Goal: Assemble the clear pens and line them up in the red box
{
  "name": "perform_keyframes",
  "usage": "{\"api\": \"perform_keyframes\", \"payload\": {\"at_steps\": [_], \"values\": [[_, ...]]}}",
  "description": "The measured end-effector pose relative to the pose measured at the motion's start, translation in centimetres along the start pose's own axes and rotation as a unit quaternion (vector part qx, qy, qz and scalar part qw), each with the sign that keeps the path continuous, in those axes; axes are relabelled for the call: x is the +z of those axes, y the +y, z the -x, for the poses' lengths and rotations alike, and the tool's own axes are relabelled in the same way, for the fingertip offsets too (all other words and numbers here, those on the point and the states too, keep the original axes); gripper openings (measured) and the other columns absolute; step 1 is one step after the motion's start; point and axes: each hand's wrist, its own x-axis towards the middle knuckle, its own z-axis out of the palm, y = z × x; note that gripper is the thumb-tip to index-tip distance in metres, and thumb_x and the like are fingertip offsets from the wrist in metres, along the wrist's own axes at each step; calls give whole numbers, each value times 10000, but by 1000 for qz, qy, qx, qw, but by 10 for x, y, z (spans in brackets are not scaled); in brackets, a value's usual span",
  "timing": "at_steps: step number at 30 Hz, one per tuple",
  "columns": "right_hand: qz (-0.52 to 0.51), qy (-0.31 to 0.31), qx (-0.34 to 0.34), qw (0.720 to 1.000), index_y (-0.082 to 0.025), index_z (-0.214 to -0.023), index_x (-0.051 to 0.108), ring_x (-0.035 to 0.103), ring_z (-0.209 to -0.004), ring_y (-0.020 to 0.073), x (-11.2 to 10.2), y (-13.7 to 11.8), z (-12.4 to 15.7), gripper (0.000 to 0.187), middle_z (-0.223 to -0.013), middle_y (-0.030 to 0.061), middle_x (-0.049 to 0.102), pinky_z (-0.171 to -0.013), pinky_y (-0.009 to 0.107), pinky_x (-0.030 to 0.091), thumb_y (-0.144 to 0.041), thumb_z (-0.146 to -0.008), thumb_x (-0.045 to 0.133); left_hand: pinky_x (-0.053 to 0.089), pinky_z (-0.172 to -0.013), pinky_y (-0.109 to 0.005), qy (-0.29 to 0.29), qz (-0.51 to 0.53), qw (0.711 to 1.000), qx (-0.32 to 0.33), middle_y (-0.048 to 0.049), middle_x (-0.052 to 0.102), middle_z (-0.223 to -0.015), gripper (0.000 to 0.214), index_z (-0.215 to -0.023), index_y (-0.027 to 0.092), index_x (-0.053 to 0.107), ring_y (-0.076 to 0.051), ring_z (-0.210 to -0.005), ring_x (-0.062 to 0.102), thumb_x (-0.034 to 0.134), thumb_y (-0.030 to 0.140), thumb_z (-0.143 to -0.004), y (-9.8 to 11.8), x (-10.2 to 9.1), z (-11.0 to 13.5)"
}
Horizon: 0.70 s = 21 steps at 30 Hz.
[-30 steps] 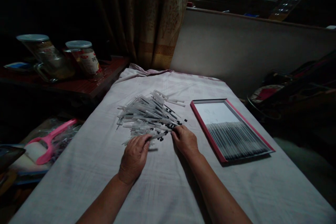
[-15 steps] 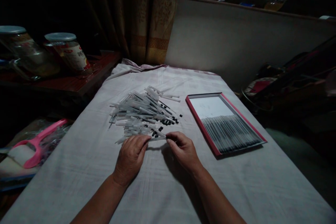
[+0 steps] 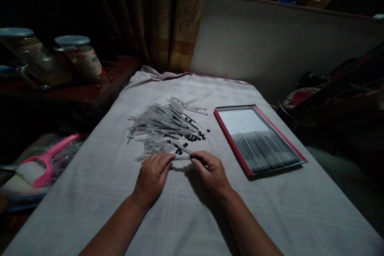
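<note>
Between my two hands a slim translucent pen [image 3: 181,158] lies level, just in front of the pile. My left hand [image 3: 154,174] pinches its left end, and my right hand [image 3: 210,170] grips the other end between thumb and fingers. Beyond them spreads a loose heap of clear pen barrels and dark refills [image 3: 162,122]. Small black pen caps [image 3: 195,138] are scattered along the heap's right side, several close to my fingertips. To the right, a shallow red-edged box [image 3: 232,148] holds a row of pens with dark tips [image 3: 265,154] laid side by side.
A pale checked cloth [image 3: 186,216] covers the table. Jars [image 3: 87,62] and a glass mug [image 3: 39,74] stand on a dark wooden surface [image 3: 120,74] at left. Below it lies a pink plastic handled item [image 3: 48,162] among bags. A curtain [image 3: 180,24] and wall [image 3: 240,40] rise behind.
Both hands keep their hold on the pen with hardly any movement. The whole view has shifted slightly, so the surroundings sit a little further right.
</note>
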Motion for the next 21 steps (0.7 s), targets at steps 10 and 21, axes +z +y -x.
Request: {"api": "perform_keyframes", "payload": {"at_steps": [10, 21], "values": [[58, -67, 37, 995, -192, -893, 674, 640, -656, 148, -5, 5, 7, 225, -742, 28, 694, -620, 235, 486, -300, -928, 481, 515, -791, -351, -7, 23, 1000, 1, -62, 742, -981, 197, -1117, 207, 639, -208, -899, 684, 525, 187, -958, 0, 0, -1], [110, -61, 19, 992, -204, -645, 578, 555, -549, 130, -7, 4, 11, 358, -580, 2, 590, -552, 233, 423, -330, -951, 440, 508, -790, -356, -28, 44, 999, 15, -64, 747, -968, 176, -1098, 207, 649, -206, -899, 686, 536, 203, -962, 2, 0, 0]]}}
